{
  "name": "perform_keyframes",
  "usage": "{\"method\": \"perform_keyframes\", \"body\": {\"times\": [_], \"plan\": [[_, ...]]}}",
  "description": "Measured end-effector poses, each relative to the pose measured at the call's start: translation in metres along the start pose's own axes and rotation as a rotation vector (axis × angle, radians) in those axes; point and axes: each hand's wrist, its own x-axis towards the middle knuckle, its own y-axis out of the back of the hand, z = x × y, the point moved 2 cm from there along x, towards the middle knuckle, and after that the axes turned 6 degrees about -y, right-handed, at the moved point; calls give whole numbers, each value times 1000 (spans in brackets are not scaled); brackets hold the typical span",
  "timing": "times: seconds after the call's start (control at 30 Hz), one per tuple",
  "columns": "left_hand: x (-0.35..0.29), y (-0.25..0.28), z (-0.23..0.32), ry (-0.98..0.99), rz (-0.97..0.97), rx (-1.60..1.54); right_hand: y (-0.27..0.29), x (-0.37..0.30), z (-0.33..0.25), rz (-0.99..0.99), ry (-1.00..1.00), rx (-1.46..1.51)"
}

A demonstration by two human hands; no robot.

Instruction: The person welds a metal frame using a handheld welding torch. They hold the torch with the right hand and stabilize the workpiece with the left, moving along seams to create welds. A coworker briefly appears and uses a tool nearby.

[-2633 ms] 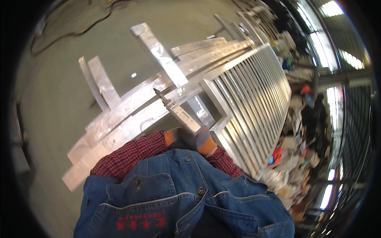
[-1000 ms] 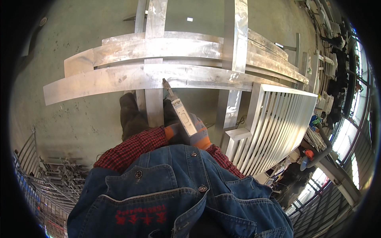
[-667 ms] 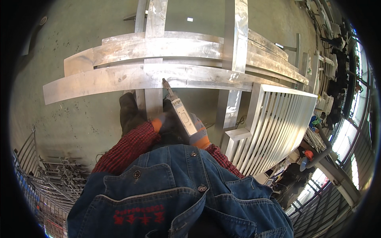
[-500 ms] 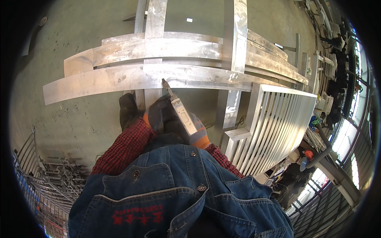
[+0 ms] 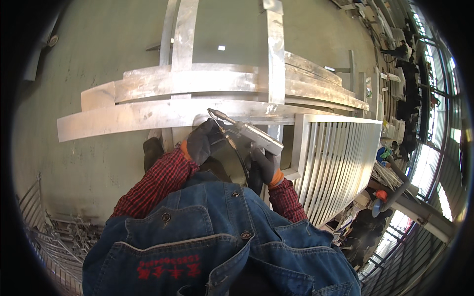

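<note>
Grey-gloved right hand (image 5: 265, 165) wraps 1 pale, boxy, metal-nosed tool (image 5: 261, 138): probably stiff, weighty, best gripped there; grey-gloved left hand (image 5: 201, 143) half-curled near its nose, hold unclear!

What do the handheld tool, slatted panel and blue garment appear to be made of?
Handheld tool: grey, probably metal, with a dull sheen; a plastic casing isn't ruled out. Slatted panel: likely shiny bare metal, perhaps aluminium or steel, going by its silvery glare. Blue garment: apparently denim, matte and worn, with pale stitched seams.
</note>
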Motion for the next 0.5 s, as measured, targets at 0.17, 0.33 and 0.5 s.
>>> {"method": "perform_keyframes", "body": {"times": [0.17, 0.33, 0.5], "plan": [[6, -48, -7, 94, -223, -78, 17, -20, -11, -83, 10, 272], [7, -79, -5, 31, -216, 26, 20, -21, -5, -148, 3, 547], [8, -92, 0, 32, -261, 42, 22, -20, -2, -208, -4, 631]]}}
